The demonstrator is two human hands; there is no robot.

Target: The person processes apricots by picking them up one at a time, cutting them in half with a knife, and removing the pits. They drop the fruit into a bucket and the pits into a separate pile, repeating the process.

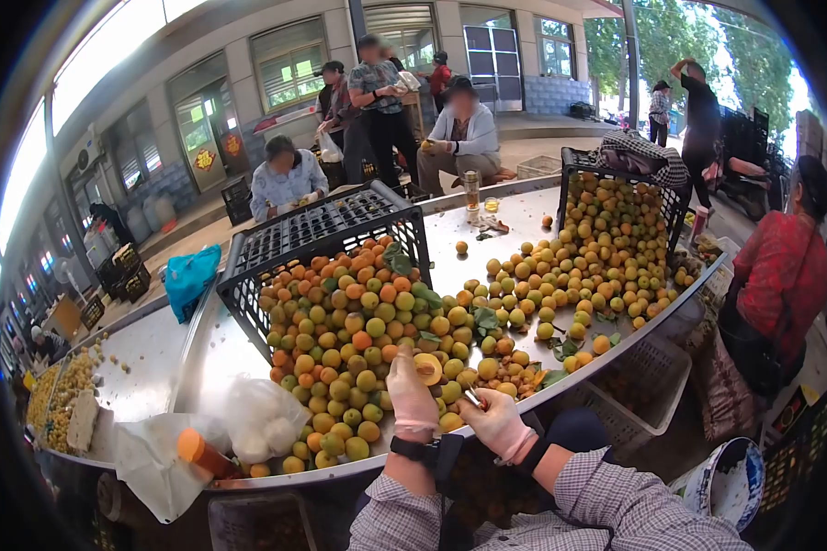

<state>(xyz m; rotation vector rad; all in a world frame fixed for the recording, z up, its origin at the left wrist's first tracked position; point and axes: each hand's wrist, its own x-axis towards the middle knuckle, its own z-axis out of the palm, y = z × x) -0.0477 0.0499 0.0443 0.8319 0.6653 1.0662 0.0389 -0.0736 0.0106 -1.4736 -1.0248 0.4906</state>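
Note:
My left hand [412, 395], in a pale glove, is closed on a cut apricot [427, 369], its orange flesh facing up. Just to the right, my right hand [498, 424], also gloved, grips what looks like a small knife [474, 399]; only a short bit of it shows. Both hands are at the table's near edge. Beyond them, a big heap of green, yellow and orange apricots [354, 331] spills from a tipped black crate [326, 230]. Torn apricot pieces [516, 376] and leaves lie beside my right hand.
Another tipped crate [675, 197] spills apricots at the right. A clear plastic bag [265, 418] and an orange-lidded container [202, 452] sit left of me on the metal table [147, 367]. Below the edge stands a pale basket [629, 418]. People sit across and at right.

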